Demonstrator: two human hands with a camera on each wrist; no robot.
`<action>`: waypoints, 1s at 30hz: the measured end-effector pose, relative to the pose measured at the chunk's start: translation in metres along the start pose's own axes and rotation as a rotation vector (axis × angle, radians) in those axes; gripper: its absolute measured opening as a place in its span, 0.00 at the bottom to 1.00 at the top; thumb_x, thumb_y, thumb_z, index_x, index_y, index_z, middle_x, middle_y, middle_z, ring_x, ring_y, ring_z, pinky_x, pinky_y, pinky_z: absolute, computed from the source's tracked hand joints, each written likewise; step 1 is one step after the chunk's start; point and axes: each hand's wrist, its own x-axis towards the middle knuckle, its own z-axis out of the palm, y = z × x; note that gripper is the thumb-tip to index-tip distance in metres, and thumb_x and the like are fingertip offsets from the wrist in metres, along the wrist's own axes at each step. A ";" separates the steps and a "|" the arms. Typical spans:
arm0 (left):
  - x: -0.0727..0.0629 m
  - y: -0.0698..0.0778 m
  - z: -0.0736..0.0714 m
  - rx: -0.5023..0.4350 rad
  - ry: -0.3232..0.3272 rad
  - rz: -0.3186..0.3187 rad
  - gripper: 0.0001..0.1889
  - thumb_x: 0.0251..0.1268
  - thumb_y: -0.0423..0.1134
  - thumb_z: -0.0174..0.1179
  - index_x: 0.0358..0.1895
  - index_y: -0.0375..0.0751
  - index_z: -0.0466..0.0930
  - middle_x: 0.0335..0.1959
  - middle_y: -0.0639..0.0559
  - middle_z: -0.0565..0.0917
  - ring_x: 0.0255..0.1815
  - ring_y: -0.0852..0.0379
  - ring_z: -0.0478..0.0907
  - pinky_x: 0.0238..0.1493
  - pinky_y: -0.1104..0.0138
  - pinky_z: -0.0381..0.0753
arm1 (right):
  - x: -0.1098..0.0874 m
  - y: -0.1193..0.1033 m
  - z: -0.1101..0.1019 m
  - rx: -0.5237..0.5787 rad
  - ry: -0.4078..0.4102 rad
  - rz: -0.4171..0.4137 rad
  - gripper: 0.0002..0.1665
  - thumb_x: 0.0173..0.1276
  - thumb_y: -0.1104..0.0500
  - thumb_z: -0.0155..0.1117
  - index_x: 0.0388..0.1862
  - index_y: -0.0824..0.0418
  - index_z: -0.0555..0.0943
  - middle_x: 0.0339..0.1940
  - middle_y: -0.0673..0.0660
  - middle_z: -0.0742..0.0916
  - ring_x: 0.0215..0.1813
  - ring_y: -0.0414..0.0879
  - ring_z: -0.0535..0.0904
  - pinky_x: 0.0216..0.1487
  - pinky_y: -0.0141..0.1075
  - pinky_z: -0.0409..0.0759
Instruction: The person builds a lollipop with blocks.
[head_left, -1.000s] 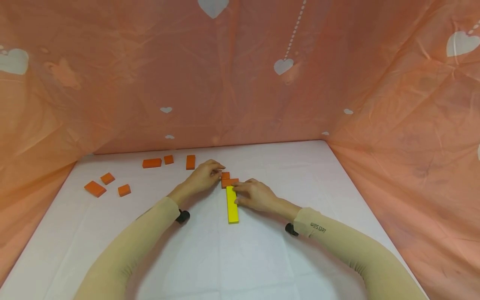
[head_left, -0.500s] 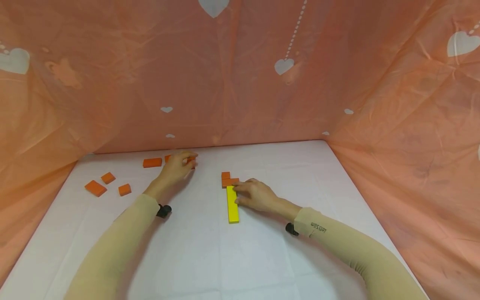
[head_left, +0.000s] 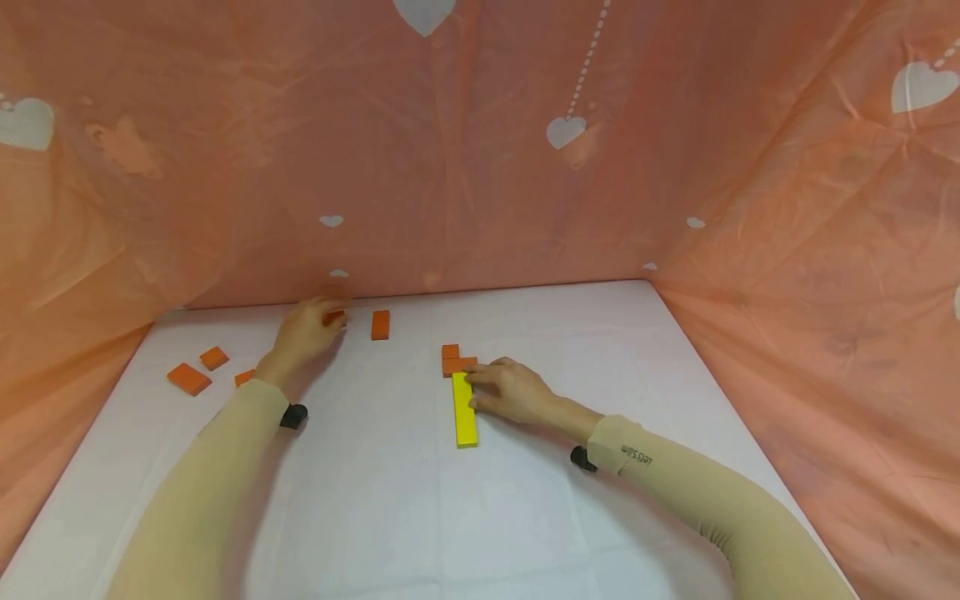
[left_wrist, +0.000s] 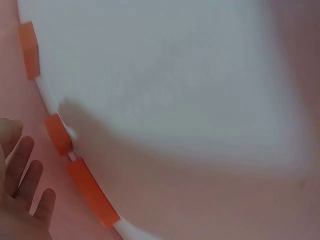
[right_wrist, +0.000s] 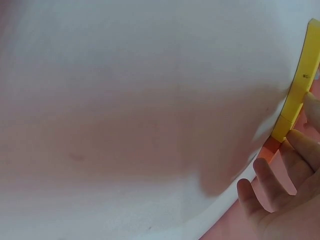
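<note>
At the back left of the table, my left hand point(head_left: 303, 327) hovers over a small orange block point(head_left: 333, 317), partly covering it in the head view. The left wrist view shows its fingers apart and relaxed beside that small block point(left_wrist: 58, 135), with a longer orange block point(left_wrist: 93, 194) lying close by; the head view hides that longer one behind the hand. My right hand point(head_left: 517, 392) rests at the far part of a long yellow strip point(head_left: 465, 417), thumb and index fingertip touching it. A seam crosses the strip point(right_wrist: 299, 75) in the right wrist view. Two orange blocks point(head_left: 459, 367) adjoin its far end.
Another orange block point(head_left: 381, 325) lies between the left hand and the yellow strip. Farther left are an orange rectangle point(head_left: 189, 379), an orange square point(head_left: 213, 358) and a partly hidden orange block point(head_left: 244, 378). Pink cloth point(head_left: 487, 167) hangs behind the white table point(head_left: 375, 500).
My left hand has moved left from beside the two joined orange blocks, past the upright orange block, to the small one. My right hand and the yellow strip have stayed in place.
</note>
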 end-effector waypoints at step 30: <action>0.004 -0.017 0.000 0.028 0.005 0.017 0.16 0.76 0.30 0.58 0.60 0.25 0.81 0.62 0.26 0.78 0.63 0.27 0.73 0.67 0.35 0.69 | 0.004 -0.002 0.000 0.024 -0.007 0.041 0.28 0.73 0.49 0.70 0.68 0.58 0.82 0.71 0.54 0.82 0.69 0.56 0.77 0.69 0.50 0.77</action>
